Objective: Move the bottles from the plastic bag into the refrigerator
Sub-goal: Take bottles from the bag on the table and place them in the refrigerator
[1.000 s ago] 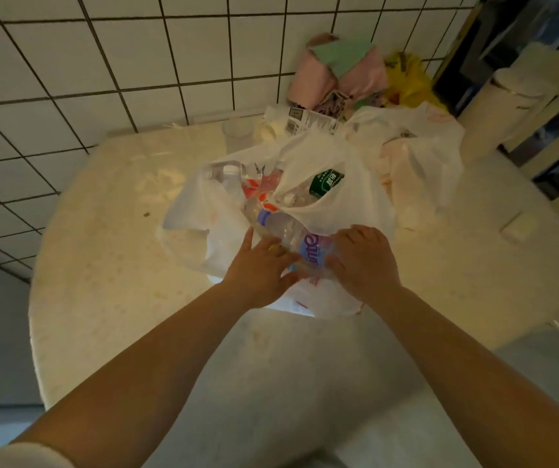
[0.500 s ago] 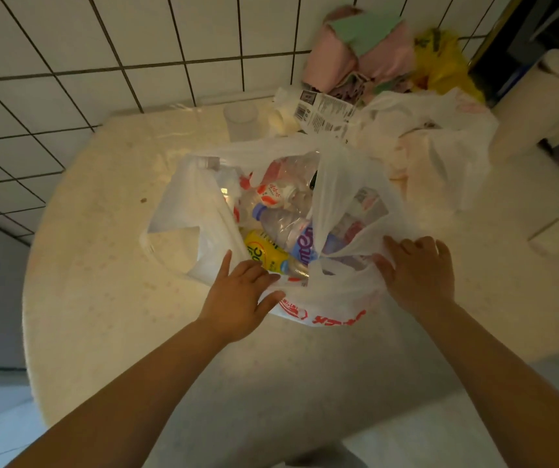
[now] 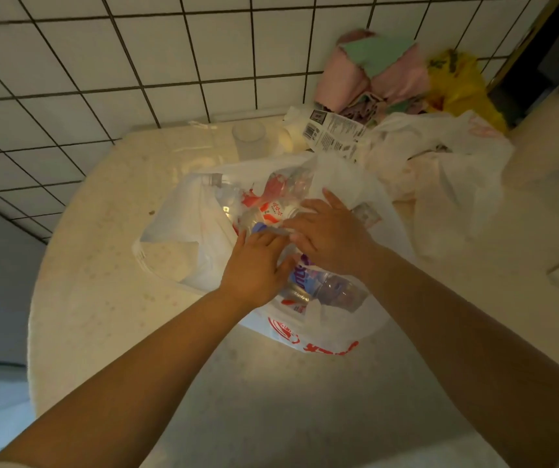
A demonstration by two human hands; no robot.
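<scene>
Right now, seen from my head camera, both my forearms reach forward and down over the round desk (image 3: 102,298) into the mouth of the white plastic bag (image 3: 183,238). My left hand (image 3: 258,265) lies palm down with the fingers spread, resting on a clear bottle (image 3: 325,285) that has a blue cap (image 3: 260,228) and a purple-and-white label. The thumb curves along the side of that bottle; whether the fingers wrap round it I cannot tell. My right hand (image 3: 332,234) crosses just above the left, palm down, fingers stretched toward the left and lying on the clear plastic of the bottles; the grip underneath is hidden, so I cannot tell whether it holds anything.

The bottles are all in the bag, lying on their sides in a heap. The one under my left hand shows large purple lettering, partly covered and not readable. Beyond my fingertips lies a second bottle (image 3: 271,211) with a white label carrying red marks and small script too small to read. The front of the bag bears a red round logo (image 3: 285,332) and red characters, cut off by the folds.

Behind the bag stand a clear cup (image 3: 249,138), a white printed pack (image 3: 335,133) with barcodes and fine print, another crumpled white bag (image 3: 457,170), pink and green cloth (image 3: 372,72) and a yellow bag (image 3: 460,86), against the tiled wall (image 3: 136,62).
</scene>
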